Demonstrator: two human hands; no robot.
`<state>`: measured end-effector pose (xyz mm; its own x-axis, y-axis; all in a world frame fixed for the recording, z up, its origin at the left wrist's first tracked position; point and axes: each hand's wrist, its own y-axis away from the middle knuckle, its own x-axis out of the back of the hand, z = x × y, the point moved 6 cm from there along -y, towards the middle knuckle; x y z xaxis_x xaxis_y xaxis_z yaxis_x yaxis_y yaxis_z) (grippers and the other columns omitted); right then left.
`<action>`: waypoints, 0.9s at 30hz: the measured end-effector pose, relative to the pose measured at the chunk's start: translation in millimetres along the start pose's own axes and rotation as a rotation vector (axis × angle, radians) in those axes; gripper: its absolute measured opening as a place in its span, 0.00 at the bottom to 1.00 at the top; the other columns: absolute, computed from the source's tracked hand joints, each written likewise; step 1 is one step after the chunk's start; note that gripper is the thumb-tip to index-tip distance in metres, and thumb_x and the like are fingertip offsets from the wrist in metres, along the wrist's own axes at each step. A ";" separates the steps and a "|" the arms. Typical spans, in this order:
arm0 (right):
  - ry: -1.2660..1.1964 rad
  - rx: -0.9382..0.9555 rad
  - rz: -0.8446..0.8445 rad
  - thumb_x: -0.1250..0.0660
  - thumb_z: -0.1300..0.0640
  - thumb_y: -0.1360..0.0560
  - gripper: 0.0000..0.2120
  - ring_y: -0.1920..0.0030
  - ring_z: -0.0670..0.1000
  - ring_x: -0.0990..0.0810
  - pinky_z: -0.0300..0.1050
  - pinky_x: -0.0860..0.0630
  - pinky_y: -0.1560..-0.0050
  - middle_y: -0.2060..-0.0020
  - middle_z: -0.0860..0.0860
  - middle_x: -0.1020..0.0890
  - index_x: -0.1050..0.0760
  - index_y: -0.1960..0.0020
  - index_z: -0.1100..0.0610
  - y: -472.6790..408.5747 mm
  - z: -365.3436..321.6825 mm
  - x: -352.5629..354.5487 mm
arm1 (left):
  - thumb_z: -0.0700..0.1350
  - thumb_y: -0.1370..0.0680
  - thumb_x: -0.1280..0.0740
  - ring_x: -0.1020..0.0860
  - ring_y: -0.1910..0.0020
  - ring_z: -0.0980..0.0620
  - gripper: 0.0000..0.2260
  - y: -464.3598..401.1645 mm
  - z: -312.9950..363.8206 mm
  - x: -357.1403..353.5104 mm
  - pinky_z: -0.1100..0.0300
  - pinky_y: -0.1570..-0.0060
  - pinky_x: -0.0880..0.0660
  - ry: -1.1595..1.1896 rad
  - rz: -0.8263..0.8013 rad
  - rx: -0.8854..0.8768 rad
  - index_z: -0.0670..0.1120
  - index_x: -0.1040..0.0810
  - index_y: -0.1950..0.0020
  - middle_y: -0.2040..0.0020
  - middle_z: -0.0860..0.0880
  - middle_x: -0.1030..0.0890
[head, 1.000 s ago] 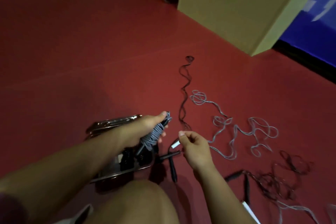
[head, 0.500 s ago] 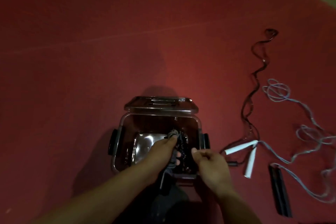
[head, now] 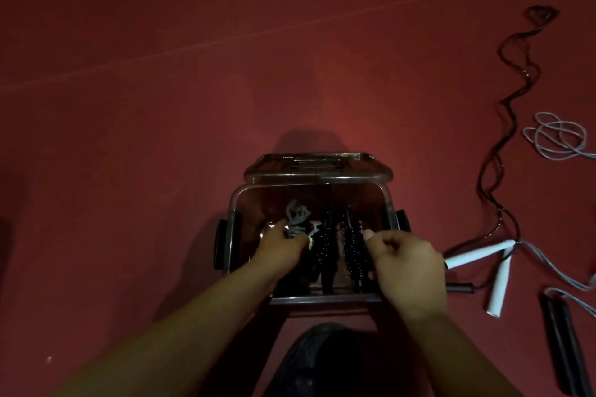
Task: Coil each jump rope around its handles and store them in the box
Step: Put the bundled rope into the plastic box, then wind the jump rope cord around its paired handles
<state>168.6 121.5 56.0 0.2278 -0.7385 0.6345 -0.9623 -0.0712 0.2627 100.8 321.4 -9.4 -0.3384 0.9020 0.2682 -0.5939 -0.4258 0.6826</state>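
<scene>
Looking down, I see a red floor (head: 161,138) filling the view. At its centre sits a clear plastic box (head: 233,219), its lid (head: 317,166) tipped back at twelve o'clock. My left hand (head: 283,243) reaches inside the box, fingers curled around a grey coiled jump rope (head: 295,217) at the box's nine o'clock side. Two black coiled ropes (head: 338,243) lie beside it inside. My right hand (head: 408,264) hovers over the box's three o'clock edge, fingers loosely curled, holding nothing I can make out. At three o'clock on the floor lie loose ropes: white handles (head: 477,256), a black cord (head: 503,106), grey loops (head: 556,135) and black handles (head: 561,342).
</scene>
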 end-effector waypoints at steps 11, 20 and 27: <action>-0.290 -0.097 -0.228 0.28 0.49 0.26 0.09 0.69 0.44 0.20 0.43 0.21 0.63 0.72 0.46 0.18 0.18 0.60 0.53 19.8 3.8 -7.9 | 0.48 0.25 0.28 0.29 0.39 0.58 0.19 44.3 35.8 -31.3 0.64 0.38 0.34 -0.354 0.095 -0.597 0.50 0.25 0.35 0.42 0.57 0.27; -0.117 -0.189 -0.030 0.29 0.41 0.28 0.17 0.69 0.44 0.24 0.44 0.25 0.64 0.70 0.51 0.18 0.19 0.62 0.56 16.5 80.4 133.5 | 0.56 0.26 0.35 0.28 0.40 0.63 0.13 111.8 72.0 -135.9 0.73 0.38 0.37 -0.248 -0.163 -1.004 0.53 0.21 0.44 0.44 0.62 0.25; 0.065 -0.482 0.062 0.30 0.38 0.30 0.22 0.68 0.50 0.21 0.50 0.21 0.60 0.67 0.56 0.16 0.20 0.62 0.59 116.0 209.2 223.2 | 0.65 0.29 0.38 0.23 0.50 0.61 0.19 137.7 48.6 -239.5 0.65 0.47 0.29 -0.487 -0.590 -1.024 0.53 0.20 0.48 0.54 0.60 0.20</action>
<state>76.7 -191.9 76.1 0.1958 -0.6873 0.6995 -0.7993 0.3013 0.5199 135.6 50.3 53.4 0.3399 0.8126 0.4735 -0.9241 0.3821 0.0075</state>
